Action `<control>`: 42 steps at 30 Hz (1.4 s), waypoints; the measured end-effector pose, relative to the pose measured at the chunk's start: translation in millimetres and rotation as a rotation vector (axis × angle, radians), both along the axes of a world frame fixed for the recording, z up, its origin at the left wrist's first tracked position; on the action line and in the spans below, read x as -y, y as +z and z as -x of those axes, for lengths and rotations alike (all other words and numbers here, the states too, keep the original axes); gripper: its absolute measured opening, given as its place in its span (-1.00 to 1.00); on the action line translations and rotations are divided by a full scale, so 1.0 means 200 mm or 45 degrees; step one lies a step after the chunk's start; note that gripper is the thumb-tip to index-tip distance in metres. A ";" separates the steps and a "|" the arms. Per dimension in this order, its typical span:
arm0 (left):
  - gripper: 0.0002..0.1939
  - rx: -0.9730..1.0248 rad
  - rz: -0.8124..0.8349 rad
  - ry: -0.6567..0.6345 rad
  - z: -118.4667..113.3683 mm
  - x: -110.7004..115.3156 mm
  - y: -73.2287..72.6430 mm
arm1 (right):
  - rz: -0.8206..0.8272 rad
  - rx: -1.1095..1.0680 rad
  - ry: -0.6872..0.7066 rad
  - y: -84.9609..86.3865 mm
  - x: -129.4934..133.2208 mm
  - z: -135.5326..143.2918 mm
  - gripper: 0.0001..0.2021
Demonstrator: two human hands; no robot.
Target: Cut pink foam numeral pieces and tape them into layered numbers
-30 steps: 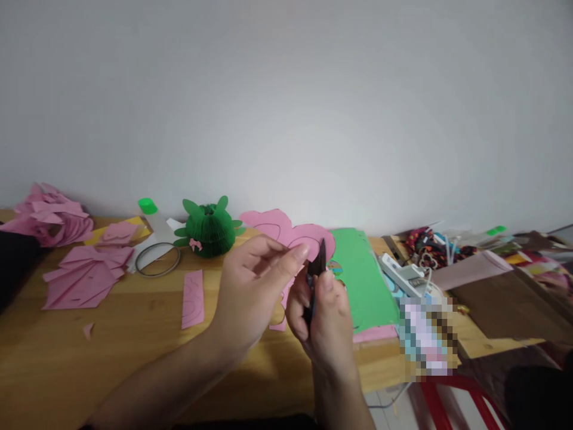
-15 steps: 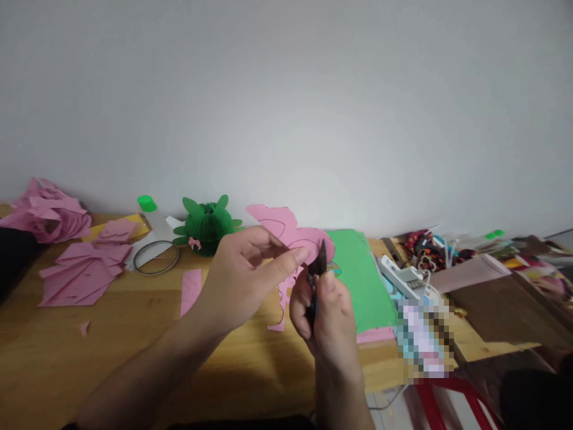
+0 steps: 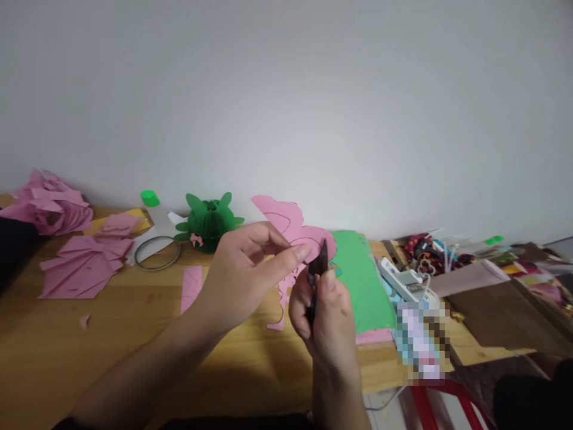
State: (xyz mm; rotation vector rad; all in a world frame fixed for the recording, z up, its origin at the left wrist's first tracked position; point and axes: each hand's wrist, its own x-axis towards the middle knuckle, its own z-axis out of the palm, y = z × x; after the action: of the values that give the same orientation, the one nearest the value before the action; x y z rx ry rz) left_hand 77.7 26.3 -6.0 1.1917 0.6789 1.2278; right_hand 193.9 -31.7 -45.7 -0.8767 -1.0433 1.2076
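Note:
My left hand (image 3: 250, 275) pinches a piece of pink paper (image 3: 286, 218) that has curved lines drawn on it and a wavy cut edge. My right hand (image 3: 329, 310) is wrapped round dark scissors (image 3: 319, 263), their blades pointing up at the paper's right lobe. The fingers partly hide the scissors' handles. Beneath the hands, pink paper scraps (image 3: 282, 304) with curved cut-outs show on the wooden table (image 3: 147, 352).
A green folded-paper figure (image 3: 210, 224) stands behind my left hand. Left of it are a tape ring (image 3: 157, 253), a green-capped bottle (image 3: 156, 209) and folded pink papers (image 3: 85, 266). Rightward lie green sheets (image 3: 362, 280) and a white power strip (image 3: 398, 278).
The pink paper has turned slightly and shifted a little to the right at its upper part. Both hands keep their grips, and the scissors stay at the paper's right lobe.

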 end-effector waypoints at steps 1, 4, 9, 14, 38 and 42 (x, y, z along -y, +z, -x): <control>-0.79 -0.003 -0.001 0.008 0.00 0.00 0.00 | 0.005 0.010 -0.006 0.00 0.00 0.00 -0.52; -0.79 0.000 -0.018 0.040 0.00 0.00 -0.01 | 0.018 0.030 -0.017 0.00 0.00 0.00 -0.52; -0.79 0.011 -0.004 0.038 0.00 0.00 -0.01 | 0.015 0.016 -0.002 -0.01 0.01 0.00 -0.53; -0.82 0.028 0.028 0.015 0.01 0.00 -0.01 | 0.000 -0.003 0.017 -0.01 0.01 0.00 -0.54; -0.85 0.028 -0.024 0.060 0.01 -0.01 -0.02 | 0.028 0.108 0.012 -0.04 0.03 -0.02 -0.52; -0.85 -0.096 -0.080 0.033 0.02 -0.01 -0.02 | 0.025 0.075 0.026 -0.03 0.03 -0.02 -0.53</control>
State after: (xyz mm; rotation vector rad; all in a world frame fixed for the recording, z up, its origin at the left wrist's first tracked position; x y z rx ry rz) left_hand 73.4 29.2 -9.2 1.2899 0.7179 1.2384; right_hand 197.7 -36.8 -51.5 -0.9236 -1.0913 1.2171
